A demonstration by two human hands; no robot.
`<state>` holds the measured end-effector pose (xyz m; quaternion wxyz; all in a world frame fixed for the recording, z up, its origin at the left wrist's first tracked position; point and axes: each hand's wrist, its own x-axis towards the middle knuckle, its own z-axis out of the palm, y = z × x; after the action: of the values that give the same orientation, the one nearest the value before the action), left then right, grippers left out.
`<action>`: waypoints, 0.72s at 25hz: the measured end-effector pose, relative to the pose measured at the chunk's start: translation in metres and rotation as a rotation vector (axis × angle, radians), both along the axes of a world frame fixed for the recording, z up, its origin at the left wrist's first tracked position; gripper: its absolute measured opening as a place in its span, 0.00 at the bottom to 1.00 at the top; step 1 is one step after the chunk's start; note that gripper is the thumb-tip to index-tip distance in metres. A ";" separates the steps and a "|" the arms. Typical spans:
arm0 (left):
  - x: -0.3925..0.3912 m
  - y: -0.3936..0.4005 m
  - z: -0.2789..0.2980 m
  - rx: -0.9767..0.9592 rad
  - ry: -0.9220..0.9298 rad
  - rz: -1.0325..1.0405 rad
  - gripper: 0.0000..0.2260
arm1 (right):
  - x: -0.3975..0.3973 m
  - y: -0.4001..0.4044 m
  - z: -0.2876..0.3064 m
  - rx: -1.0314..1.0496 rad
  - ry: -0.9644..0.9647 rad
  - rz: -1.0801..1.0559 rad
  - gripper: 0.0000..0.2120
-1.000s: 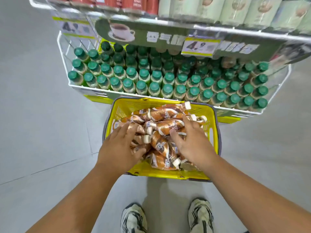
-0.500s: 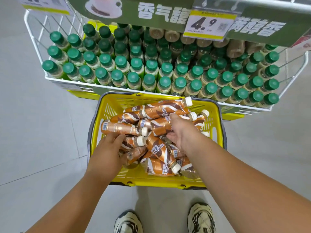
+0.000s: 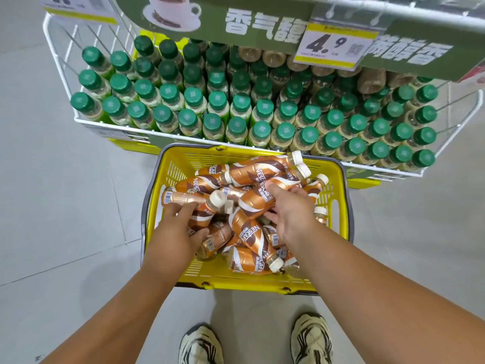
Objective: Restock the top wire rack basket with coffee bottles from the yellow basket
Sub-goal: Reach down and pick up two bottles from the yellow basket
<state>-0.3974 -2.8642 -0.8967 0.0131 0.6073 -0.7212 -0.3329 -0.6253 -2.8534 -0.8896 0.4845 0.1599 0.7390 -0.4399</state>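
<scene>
Gripping now — left hand (image 3: 175,233), bottle (image 3: 203,215) lifted

Brown coffee bottles (image 3: 252,235) with white caps are piled on their sides, pointing every way, inside the yellow basket (image 3: 168,166). The basket is set on the floor, just in front of a white wire rack basket (image 3: 60,64).

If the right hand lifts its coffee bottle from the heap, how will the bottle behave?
The coffee bottle under the right hand looks rigid and full, so probably firm and fairly heavy. Its glossy wrap may be slippery. Bottles leaning on it in the yellow basket will likely roll.
</scene>
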 end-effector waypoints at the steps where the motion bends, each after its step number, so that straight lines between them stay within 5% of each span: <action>1: -0.004 -0.001 0.014 -0.001 0.036 0.040 0.27 | -0.002 0.004 0.012 -0.016 0.041 0.035 0.30; 14: -0.068 -0.023 0.318 0.025 0.417 0.308 0.20 | -0.035 0.027 0.311 -0.358 0.217 0.422 0.18; 18: -0.085 -0.029 0.437 -0.026 0.496 0.335 0.20 | -0.050 0.025 0.433 -0.478 0.297 0.479 0.24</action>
<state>-0.4820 -2.8930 -0.4600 0.2515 0.6177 -0.5900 -0.4551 -0.6753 -2.8286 -0.4564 0.4851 -0.2009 0.6940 -0.4926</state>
